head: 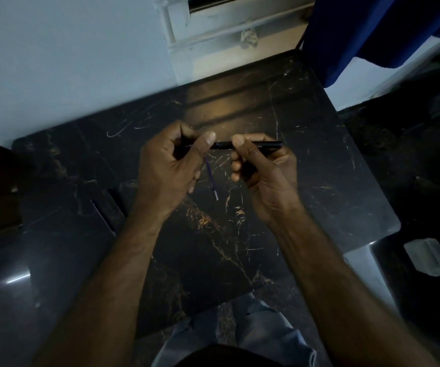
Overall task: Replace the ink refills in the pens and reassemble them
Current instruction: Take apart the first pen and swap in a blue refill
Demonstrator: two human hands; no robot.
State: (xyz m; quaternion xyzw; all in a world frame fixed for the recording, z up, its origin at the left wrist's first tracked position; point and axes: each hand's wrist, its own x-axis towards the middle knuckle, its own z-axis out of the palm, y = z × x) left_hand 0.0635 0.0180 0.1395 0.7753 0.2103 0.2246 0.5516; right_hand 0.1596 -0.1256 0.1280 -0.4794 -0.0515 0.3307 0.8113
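A black pen barrel [256, 145] lies level above the dark marble table [240, 234], pinched between thumb and fingers of my right hand [263, 170]. My left hand [168, 165] is closed at the barrel's left end, its thumb pressed there. A thin purple ink refill [211, 178] hangs down and to the right from under my left thumb, its pale tip lowest. What my left fingers grip at the barrel's end is hidden.
The table's back edge meets a pale wall [68, 62] and a window frame [226, 25]. A blue curtain [372, 35] hangs at the right. A small clear plastic piece [428, 256] lies on the dark floor, lower right. My jeans [240, 332] show below the table's front edge.
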